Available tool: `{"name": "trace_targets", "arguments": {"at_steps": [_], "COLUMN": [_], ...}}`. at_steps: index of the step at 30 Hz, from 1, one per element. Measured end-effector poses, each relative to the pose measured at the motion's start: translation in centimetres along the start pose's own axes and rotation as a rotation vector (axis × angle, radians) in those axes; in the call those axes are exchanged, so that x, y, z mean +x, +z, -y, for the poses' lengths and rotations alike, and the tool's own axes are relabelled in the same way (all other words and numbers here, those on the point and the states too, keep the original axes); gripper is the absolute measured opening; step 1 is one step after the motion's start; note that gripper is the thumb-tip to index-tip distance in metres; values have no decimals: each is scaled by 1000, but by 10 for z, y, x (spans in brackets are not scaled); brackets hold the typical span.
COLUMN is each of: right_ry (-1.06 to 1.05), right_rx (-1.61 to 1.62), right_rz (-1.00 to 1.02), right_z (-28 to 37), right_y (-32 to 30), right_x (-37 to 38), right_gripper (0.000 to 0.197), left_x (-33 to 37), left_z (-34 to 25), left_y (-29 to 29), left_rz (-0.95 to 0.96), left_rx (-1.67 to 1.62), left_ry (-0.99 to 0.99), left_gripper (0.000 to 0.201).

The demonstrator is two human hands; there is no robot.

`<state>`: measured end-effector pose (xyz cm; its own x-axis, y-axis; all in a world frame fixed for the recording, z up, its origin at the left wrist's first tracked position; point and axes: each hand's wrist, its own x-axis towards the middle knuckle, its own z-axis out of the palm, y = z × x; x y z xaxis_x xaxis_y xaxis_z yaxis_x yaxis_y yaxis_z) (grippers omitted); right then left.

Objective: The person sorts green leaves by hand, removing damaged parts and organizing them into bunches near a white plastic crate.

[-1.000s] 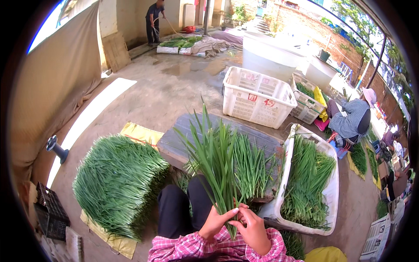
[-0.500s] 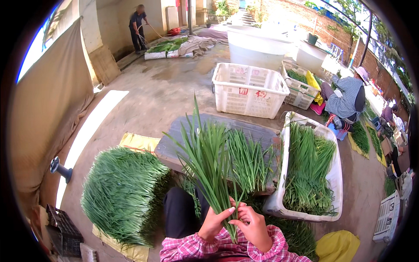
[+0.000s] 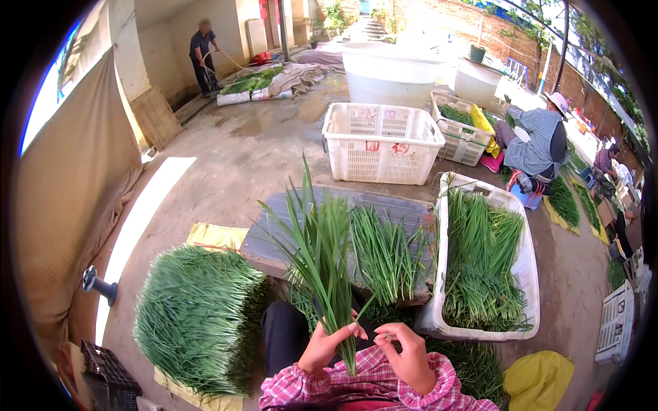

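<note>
A bunch of garlic chives (image 3: 319, 257), long and flat-leaved, stands nearly upright over my lap, its leaf tips pointing away from me. My left hand (image 3: 332, 344) is wrapped round it near the stem ends. Just to the right of the stems, and apart from them, my right hand (image 3: 406, 353) has thumb and forefinger pinched together. Whatever may be in that pinch is too small to name. Behind the bunch, a loose pile of chives (image 3: 385, 255) lies on a dark low board (image 3: 271, 233).
A large chive heap (image 3: 195, 318) sits on yellow sacking at left. At right stands a white crate (image 3: 532, 274) of chives; an empty white crate (image 3: 384, 161) is beyond the board. One person (image 3: 538, 140) sits at right; another (image 3: 202, 55) holds a hose far left.
My right hand has come away from the stems toward the right, its fingertips pinched. The bunch stays in my left hand. The whole view has shifted slightly.
</note>
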<state>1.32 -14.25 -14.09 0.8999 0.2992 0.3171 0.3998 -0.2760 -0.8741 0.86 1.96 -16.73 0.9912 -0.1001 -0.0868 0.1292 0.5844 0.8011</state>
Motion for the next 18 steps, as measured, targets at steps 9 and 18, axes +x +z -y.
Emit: {"name": "trace_targets", "arguments": {"at_steps": [9,18], "right_ry": [-629,-831], "right_rx": [-270,-388], "right_rz": [-52,164], "right_z": [52,54], "right_y": [-55,-40], "right_x": [121,136], "right_gripper": [20,23], "left_x": [-29,-45], "left_z": [-43,-49], "left_y": [-48,-66], "left_rz": [257,367], "left_rx": [431,548], "left_ry": [-222,-311], "left_gripper": [20,18]}}
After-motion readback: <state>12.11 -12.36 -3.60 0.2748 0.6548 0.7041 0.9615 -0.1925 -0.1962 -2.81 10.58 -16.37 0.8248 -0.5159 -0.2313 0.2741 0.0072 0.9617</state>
